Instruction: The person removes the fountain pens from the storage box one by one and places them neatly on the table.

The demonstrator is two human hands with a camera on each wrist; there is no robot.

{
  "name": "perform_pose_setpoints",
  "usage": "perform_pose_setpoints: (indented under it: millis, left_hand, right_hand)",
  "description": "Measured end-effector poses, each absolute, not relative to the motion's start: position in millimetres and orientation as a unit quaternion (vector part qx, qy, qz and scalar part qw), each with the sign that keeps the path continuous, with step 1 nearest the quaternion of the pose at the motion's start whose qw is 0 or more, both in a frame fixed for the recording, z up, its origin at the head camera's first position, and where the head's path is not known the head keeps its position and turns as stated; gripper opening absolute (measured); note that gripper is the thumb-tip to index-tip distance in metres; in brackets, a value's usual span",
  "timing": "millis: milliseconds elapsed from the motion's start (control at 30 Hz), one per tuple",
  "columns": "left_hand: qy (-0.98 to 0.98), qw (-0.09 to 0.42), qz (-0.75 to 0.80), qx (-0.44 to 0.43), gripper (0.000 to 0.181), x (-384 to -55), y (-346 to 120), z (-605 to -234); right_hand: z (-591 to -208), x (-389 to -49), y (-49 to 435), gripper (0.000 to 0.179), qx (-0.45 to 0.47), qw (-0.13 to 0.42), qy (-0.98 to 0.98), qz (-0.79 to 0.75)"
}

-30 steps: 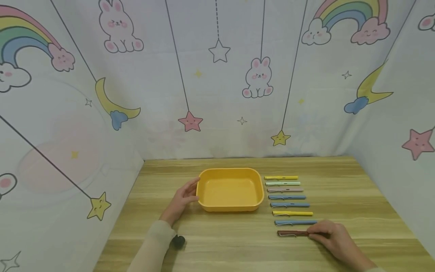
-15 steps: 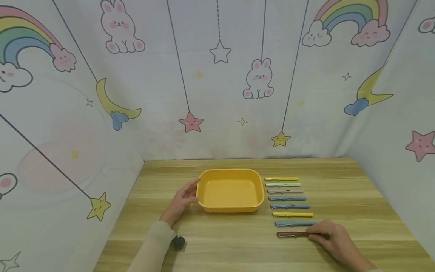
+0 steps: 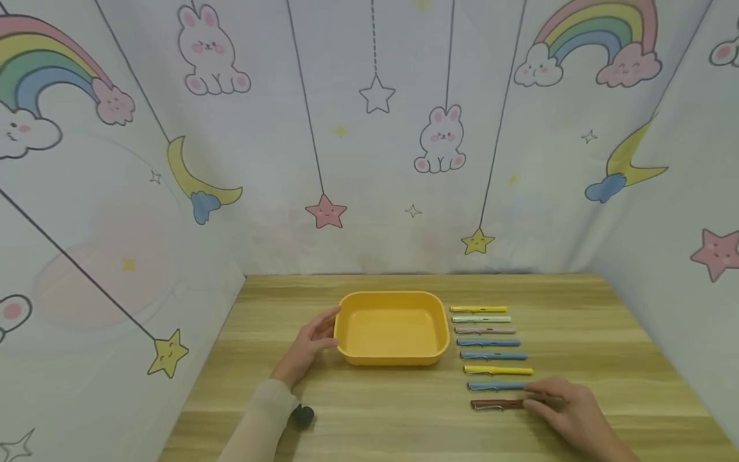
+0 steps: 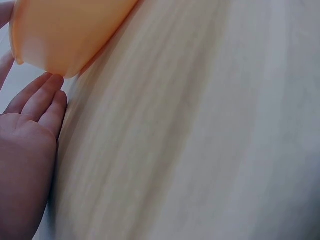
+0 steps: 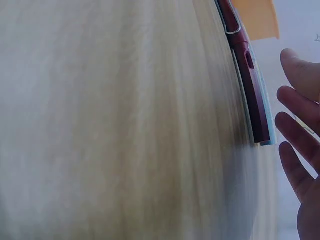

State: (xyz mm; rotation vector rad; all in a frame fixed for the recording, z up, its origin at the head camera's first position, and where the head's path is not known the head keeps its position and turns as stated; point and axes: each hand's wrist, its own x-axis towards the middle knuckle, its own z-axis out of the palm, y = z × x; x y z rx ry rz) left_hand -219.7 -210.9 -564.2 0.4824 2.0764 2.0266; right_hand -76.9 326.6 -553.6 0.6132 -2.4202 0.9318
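Note:
A yellow plastic tray [image 3: 392, 360] stands in the middle of the table, nothing in it. My left hand [image 3: 303, 346] rests its fingers against the tray's left side; in the left wrist view these fingers look straight, touching the tray wall [image 4: 55, 40]. At the near end of a column of pens lies a maroon pen [image 3: 496, 404] with a wire clip. Just over its right end hovers my right hand [image 3: 568, 409], thumb and fingers parted. The right wrist view shows those fingers [image 5: 300, 107] apart from the maroon pen [image 5: 257, 102], which lies on the table.
Beyond the maroon pen lie, near to far, a blue pen [image 3: 496, 385], a yellow pen [image 3: 498, 370], two more blue pens, a pinkish pen [image 3: 485, 330], a pale green pen [image 3: 481, 319] and another yellow pen [image 3: 478, 309]. A patterned curtain [image 3: 381, 244] closes off the wooden table's back.
My right thumb and fingers have parted and released the maroon pen, which stays lying at the column's near end. My left hand keeps its place at the tray. The head view has tilted slightly up.

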Motion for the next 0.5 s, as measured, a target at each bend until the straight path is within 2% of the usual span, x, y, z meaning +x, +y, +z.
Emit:
perform_pose_setpoints:
  millis: [233,500]
  left_hand:
    - [0.703,0.105,0.686,0.158,0.071,-219,-209,-565]
    - [0.684,0.101,0.704,0.163,0.074,-222,-208,-568]
  right_hand:
    - [-550,-76,320,0.035,0.18,0.23,-0.889,0.352]
    - [-534,-82,312,0.036,0.13,0.199,-0.901,0.363]
